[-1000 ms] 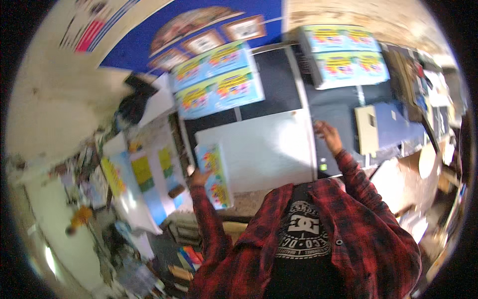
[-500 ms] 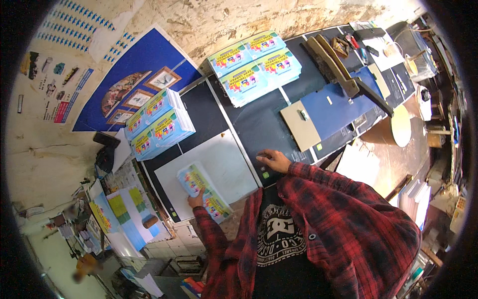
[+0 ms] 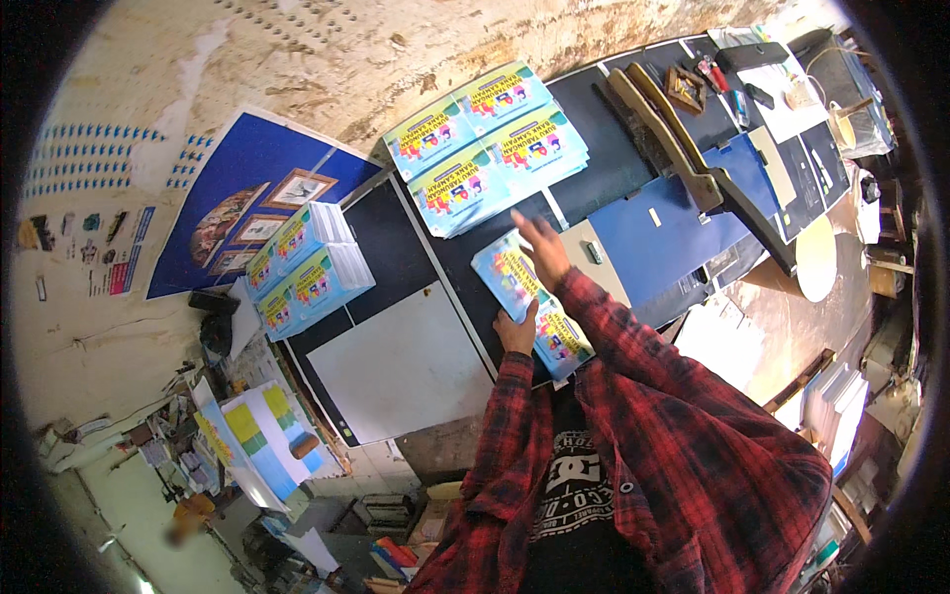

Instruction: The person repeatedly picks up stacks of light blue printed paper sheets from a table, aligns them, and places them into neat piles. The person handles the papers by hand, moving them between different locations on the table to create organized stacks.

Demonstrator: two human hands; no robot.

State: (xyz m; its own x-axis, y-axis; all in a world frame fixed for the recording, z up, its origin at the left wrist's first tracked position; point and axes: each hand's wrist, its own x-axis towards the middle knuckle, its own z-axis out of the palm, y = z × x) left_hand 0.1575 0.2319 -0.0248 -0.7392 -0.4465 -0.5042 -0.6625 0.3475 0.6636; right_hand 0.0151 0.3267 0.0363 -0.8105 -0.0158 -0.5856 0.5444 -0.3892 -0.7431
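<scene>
A light blue printed booklet strip [image 3: 562, 345] with repeated colourful cover designs lies at a slant over the dark tabletop, close to my body. My left hand [image 3: 517, 330] grips its left edge, the thumb on top. Over the strip's upper right side is my right hand [image 3: 542, 254], fingers stretched and apart; whether it touches the strip I cannot tell. Just beyond are neat stacks of matching printed covers [image 3: 457, 188]. More stacks [image 3: 322, 282] of the same kind stand at the left, near the wall.
A pale flat board [image 3: 396, 366] lies left of my hands. To the right are a blue panel [image 3: 663, 226] with a beige end and a paper cutter [image 3: 683, 163] with a long dark lever. Small tools [image 3: 712, 74] lie at the far right. A blue poster [image 3: 237, 198] leans against the wall.
My left hand has carried the booklet strip rightward, off the pale board onto the dark surface. My right hand has moved forward to the strip's upper end, with its fingers spreading.
</scene>
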